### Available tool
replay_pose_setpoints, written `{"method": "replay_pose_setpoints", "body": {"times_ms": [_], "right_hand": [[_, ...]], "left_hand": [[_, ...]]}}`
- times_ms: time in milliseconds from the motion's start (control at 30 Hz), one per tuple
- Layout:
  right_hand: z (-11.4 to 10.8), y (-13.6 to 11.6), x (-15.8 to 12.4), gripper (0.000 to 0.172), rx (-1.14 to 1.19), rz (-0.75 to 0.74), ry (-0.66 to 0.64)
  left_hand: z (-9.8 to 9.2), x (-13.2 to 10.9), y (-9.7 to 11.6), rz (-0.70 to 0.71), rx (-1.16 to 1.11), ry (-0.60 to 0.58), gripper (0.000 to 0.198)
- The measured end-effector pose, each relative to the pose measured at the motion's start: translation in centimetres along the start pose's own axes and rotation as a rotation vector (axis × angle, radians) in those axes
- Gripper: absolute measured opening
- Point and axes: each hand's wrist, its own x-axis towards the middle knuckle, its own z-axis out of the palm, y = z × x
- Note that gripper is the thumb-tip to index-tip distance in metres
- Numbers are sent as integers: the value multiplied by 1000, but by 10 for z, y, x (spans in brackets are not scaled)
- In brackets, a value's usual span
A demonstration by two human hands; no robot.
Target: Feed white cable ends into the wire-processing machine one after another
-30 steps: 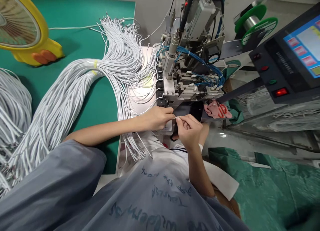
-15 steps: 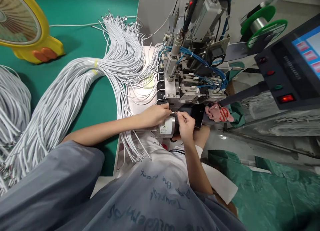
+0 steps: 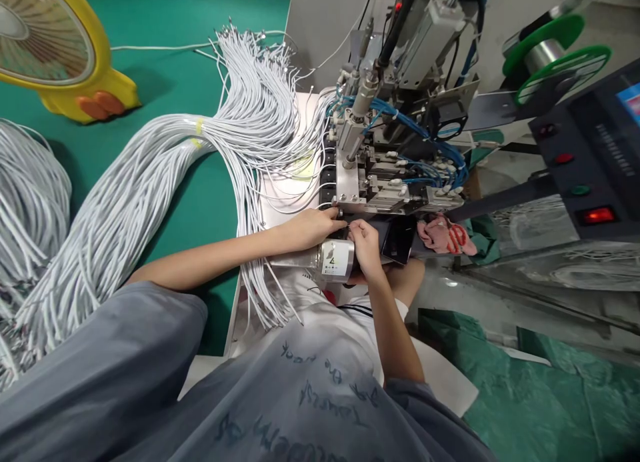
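Observation:
My left hand [image 3: 317, 227] lies at the front left corner of the metal machine [image 3: 350, 185], its fingers pinched on the end of a white cable that they largely cover. Just to its right, my right hand [image 3: 366, 243] has thumb and forefinger pressed together at the cable's tip; the tip itself is too small to make out. Under the hands stands a clear jar [image 3: 336, 259] with a printed label. White cables [image 3: 245, 202] run beneath my left forearm, and several thin ones lead into the black slots [image 3: 327, 175] along the machine's left side.
A big bundle of white cables [image 3: 145, 155] crosses the green mat [image 3: 165, 22]. A yellow fan [image 3: 100, 55] stands at the upper left. On the right are a phone [image 3: 400, 241], a pink cloth [image 3: 440, 234], a control box [image 3: 575, 162] and a green-flanged wire spool [image 3: 550, 55].
The view has shifted, so the machine and control box sit farther right. My hands stay close together; the white strand visible between them before is now mostly hidden by my fingers.

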Motion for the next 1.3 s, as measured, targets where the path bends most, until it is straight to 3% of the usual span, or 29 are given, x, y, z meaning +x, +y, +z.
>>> {"method": "replay_pose_setpoints", "body": {"times_ms": [100,433,667,767,867,900,933,1033,1133,1200,1300], "right_hand": [[-1,2,1,30,-14,3,3],[0,6,3,36,-127,-98,-19],[6,11,9,43,-101,-73,51],[-1,-1,-2,38,-123,-100,177],[-4,-21,-36,31,-175,-155,384],[-2,-28,-51,29,-214,-155,385],[4,-34,-67,28,-262,-141,301],[34,-46,-108,24,-460,-80,-159],[65,-46,-126,24,-580,-63,-475],[69,-45,-126,23,-594,-65,-548],[44,-47,-112,25,-538,-74,-364]], "left_hand": [[2,0,-2,40,70,1,41],[-3,0,-1,66,110,-9,39],[-18,-6,-1,-35,111,-73,25],[-23,-8,0,-74,156,-51,26],[-25,-8,-1,-174,201,-62,25],[-26,-7,-1,-219,214,-66,25],[-26,-5,-2,-261,223,-68,26],[-26,-3,0,-336,217,-53,28],[-27,-5,10,-272,124,-2,26],[-30,-9,22,-114,-36,47,28],[-32,-15,38,137,-373,95,37]]}}
